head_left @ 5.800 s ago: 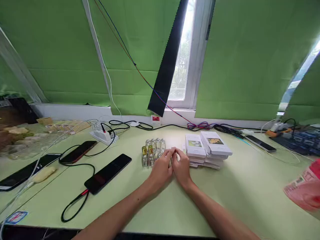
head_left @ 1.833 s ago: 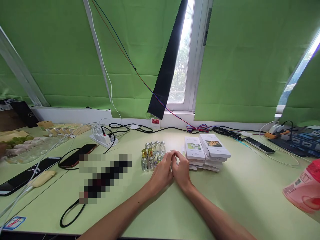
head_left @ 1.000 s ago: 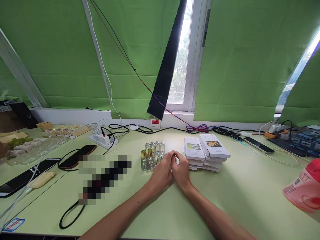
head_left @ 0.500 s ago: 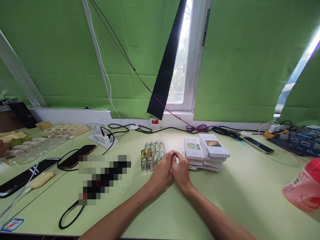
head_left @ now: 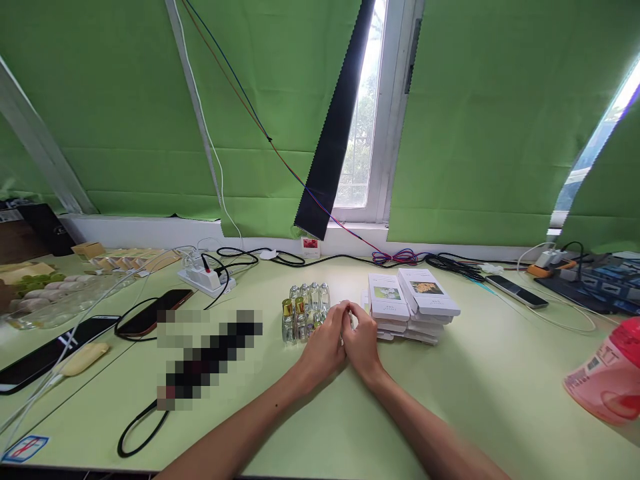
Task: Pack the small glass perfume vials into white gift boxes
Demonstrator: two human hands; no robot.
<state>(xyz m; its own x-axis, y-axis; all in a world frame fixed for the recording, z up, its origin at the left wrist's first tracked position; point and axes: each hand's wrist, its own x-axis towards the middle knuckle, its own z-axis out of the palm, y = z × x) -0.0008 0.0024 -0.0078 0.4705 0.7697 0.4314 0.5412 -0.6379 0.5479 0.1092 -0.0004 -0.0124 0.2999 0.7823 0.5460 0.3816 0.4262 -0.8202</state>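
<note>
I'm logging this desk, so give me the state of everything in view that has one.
Left hand, fingers bent, grip hidden
Right hand, fingertips meeting the left's, grip hidden
Glass bottles, grouped, two gold-topped
White boxes, stacked flat
Power strip, plugs inserted
Far-right phone, lying flat, screen up
Window, partly uncovered
Green blinds, hanging down

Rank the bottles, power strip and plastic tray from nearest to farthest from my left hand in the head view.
1. Bottles, close by your left hand.
2. Power strip, farther left, toward the back.
3. Plastic tray, far left.
</note>
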